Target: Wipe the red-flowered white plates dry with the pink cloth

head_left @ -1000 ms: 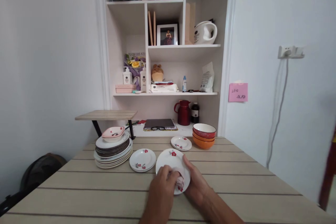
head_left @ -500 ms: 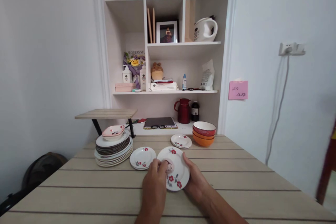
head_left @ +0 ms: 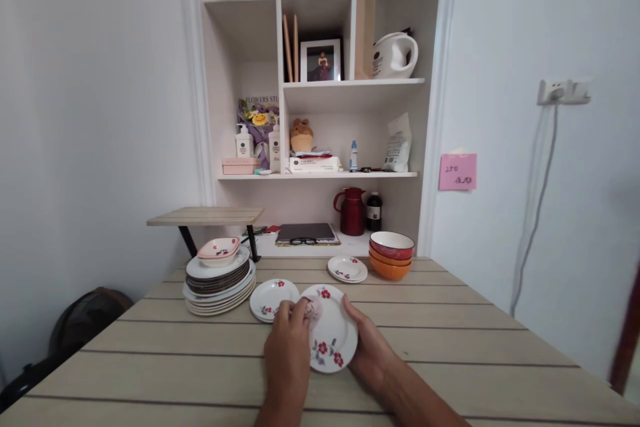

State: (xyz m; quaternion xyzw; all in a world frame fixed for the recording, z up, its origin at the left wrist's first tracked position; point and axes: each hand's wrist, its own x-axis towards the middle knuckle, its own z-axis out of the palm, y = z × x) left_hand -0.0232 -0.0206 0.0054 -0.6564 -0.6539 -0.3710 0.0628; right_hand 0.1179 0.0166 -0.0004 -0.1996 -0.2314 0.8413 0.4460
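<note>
My right hand (head_left: 374,351) grips the right rim of a white plate (head_left: 334,321) with red flowers and grey leaves, thumb on the upper face. The plate is tilted toward me over the table. In my left hand (head_left: 288,351) is a crumpled pale pink cloth (head_left: 313,307), closed under the fingers and pressed on the plate's upper left part. Just behind my left hand lies a small stack of matching flowered plates (head_left: 267,295), partly covered by my fingers. Another small pair of flowered plates (head_left: 347,268) rests farther back.
At the left stands a tall plate stack (head_left: 220,290) topped by pink-rimmed square bowls (head_left: 219,248). Stacked red and orange bowls (head_left: 391,255) stand back right. A small raised shelf (head_left: 207,216) overhangs the back left of the slatted table (head_left: 450,347). A red jug (head_left: 353,212) stands behind.
My left hand has slid the cloth up and left across the plate. The plate has shifted slightly down and toward me, still in my right hand. The view has turned a little left.
</note>
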